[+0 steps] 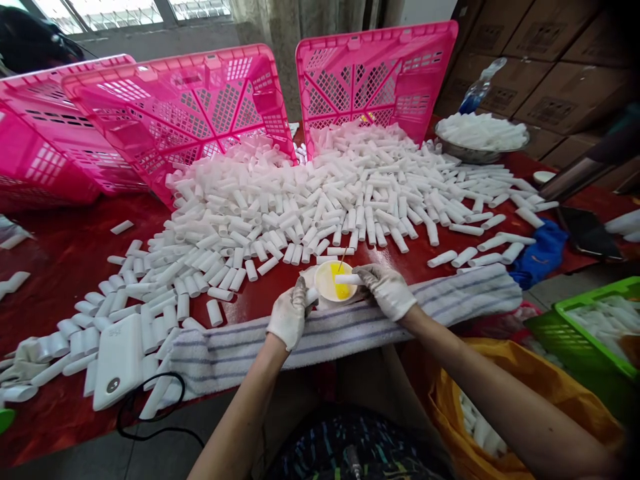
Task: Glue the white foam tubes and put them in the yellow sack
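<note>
Both my hands wear white gloves. My left hand [290, 312] is closed on a short white tube piece [311, 296] beside a small white cup [330, 283] holding yellow liquid and a thin stick. My right hand [387, 288] pinches another white tube [347, 279], its end over the cup's rim. The cup stands at the near table edge, just behind a striped towel [350, 327]. A large heap of white plastic tubes [320, 200] covers the red table [65, 260] behind the cup.
Pink crates [190, 113] stand tipped on edge at the back. A metal bowl of tubes [480, 137] sits back right. A white power bank [117, 360] with a black cable lies near left. A green crate [600, 320] and a yellow bag [480, 393] are right of my lap.
</note>
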`<state>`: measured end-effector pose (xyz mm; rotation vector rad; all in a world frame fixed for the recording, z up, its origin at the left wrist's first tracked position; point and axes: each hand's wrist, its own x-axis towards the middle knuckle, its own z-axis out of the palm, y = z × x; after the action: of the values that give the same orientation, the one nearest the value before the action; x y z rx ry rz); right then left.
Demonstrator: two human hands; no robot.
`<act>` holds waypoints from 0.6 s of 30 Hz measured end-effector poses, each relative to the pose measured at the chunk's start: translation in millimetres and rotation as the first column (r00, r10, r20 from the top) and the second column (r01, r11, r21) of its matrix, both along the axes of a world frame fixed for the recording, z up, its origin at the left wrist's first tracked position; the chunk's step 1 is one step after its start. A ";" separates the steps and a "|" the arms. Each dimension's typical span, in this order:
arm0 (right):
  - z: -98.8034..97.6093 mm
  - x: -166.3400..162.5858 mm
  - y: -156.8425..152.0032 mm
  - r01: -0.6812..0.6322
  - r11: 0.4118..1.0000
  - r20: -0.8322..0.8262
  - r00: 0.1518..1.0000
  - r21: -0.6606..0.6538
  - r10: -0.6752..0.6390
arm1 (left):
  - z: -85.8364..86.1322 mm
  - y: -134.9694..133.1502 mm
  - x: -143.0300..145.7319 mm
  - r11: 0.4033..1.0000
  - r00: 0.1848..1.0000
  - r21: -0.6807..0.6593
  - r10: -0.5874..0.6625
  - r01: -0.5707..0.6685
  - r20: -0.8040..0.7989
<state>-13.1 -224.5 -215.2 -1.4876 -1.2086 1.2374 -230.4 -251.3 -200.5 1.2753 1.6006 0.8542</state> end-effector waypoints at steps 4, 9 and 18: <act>-18.9 -2.4 4.2 -0.061 0.940 0.074 0.997 0.335 0.038 | -4.6 2.6 -6.2 1.000 1.000 0.019 -0.004 0.004 0.021; -31.5 9.2 4.9 -0.178 0.898 0.184 0.977 0.403 0.111 | -8.7 3.2 -12.3 0.999 1.000 0.041 0.011 -0.012 0.021; -42.5 16.8 5.5 -0.207 0.830 0.157 0.977 0.518 0.146 | -0.6 2.5 -8.9 1.000 1.000 0.012 0.008 -0.007 -0.025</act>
<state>3.7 -219.0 -257.7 -1.0525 -1.6377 0.8336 -239.3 -248.8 -201.1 1.2934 1.6231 0.8562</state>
